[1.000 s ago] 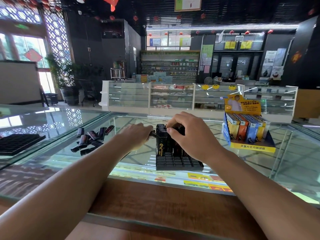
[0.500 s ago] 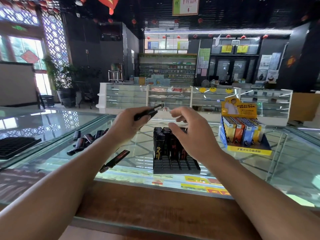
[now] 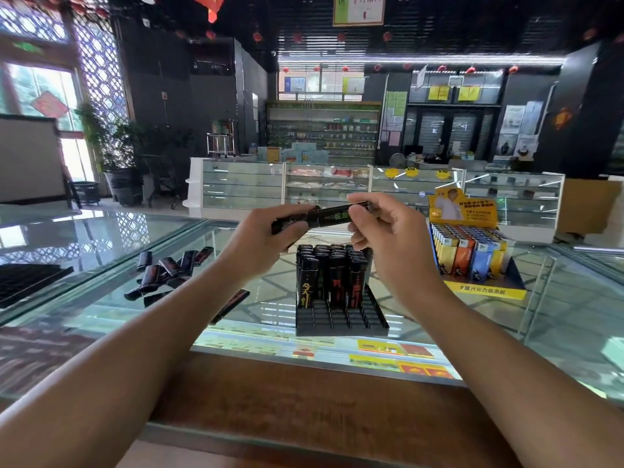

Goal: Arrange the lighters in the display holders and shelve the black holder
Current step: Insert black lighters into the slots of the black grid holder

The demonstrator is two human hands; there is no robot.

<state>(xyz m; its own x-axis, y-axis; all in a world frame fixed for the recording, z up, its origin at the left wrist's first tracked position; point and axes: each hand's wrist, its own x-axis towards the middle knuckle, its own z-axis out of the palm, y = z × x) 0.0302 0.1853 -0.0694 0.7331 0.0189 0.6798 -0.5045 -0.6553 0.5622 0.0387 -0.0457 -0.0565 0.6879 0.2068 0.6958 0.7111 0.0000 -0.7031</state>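
Lying almost level across the view, a black lighter (image 3: 329,217) has its long axis running left to right, with the right end tilted a little higher. The dark bar between the hands is blurred, so it may be two lighters held end to end rather than one. The left hand (image 3: 266,241) grips the lower left end with curled fingers. The right hand (image 3: 391,244) pinches the raised right end between thumb and fingertips, so the lighter spans the gap between both hands.

It is held in the air above the black holder (image 3: 341,320), which sits on the glass counter (image 3: 557,315). The back rows of the holder are filled with standing lighters (image 3: 329,275), and its front grid is bare. Loose lighters (image 3: 169,268) lie in a heap on the glass to the left, and a single lighter (image 3: 231,304) lies flat nearer the left forearm. A yellow display holder (image 3: 486,292) of coloured lighters stands to the right.

Half a second ago the left hand alone held the lighter, and the right hand's fingers were spread just short of its tip. A second ago both hands were down at the holder's rows.
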